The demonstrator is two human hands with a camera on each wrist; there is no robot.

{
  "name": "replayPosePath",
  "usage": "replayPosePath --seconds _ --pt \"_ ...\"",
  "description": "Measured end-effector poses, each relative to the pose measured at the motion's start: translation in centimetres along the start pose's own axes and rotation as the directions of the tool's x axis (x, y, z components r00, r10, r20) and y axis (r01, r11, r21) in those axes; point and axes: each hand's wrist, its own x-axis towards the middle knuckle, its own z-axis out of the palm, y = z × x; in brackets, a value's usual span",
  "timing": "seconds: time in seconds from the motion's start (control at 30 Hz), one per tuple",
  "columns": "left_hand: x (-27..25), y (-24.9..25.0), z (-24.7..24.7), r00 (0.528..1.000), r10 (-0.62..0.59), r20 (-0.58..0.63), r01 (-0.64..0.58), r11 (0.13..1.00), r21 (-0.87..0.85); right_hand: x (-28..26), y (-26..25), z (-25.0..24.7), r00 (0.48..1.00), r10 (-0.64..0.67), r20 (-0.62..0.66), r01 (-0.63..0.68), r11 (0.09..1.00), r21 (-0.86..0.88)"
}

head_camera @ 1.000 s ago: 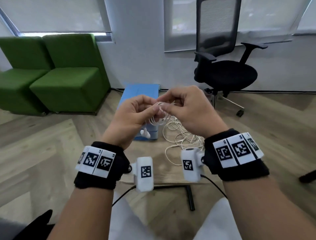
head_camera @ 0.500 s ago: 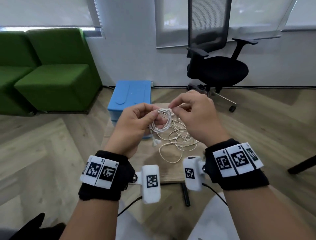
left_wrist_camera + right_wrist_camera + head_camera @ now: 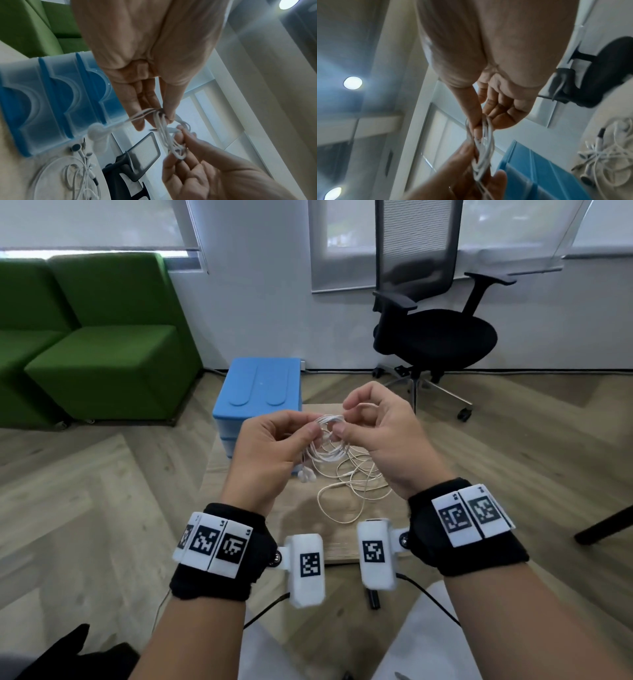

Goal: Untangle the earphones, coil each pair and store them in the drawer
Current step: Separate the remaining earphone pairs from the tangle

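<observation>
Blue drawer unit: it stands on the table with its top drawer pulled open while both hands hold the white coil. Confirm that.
Not quite. The blue drawer unit does stand on the table, and the left hand and right hand both pinch the white coil, but the left wrist view shows all drawers shut.

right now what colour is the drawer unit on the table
Blue, with paler translucent drawer fronts; the drawer unit shows best in the head view.
</observation>
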Motion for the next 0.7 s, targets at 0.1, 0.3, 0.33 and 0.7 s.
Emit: replayPosePath --seconds 0.1,0.3,0.33,0.7 --pt "0.08 0.20 -0.45 0.999 0.026 0.025 -0.027 0.999 0.030 -0.23 -0.20 -0.03 0.992 0.095 0.078 -0.110 0.968 0.227" --pt "0.07 0.47 -0.79 0.996 0.088 0.019 -0.090 0.991 0.103 -0.54 -0.31 0.04 0.947 0.175 0.270 -0.284 0.848 0.447" --pt "0.06 0.44 -0.77 0.995 0.097 0.021 -0.098 0.989 0.109 -0.54 -0.23 -0.08 0.939 0.176 0.295 -0.304 0.825 0.477" --pt "-0.01 -0.04 -0.53 0.989 0.148 -0.008 -0.146 0.979 0.144 -0.47 0.16 -0.21 0.925 0.232 0.301 -0.357 0.801 0.481"
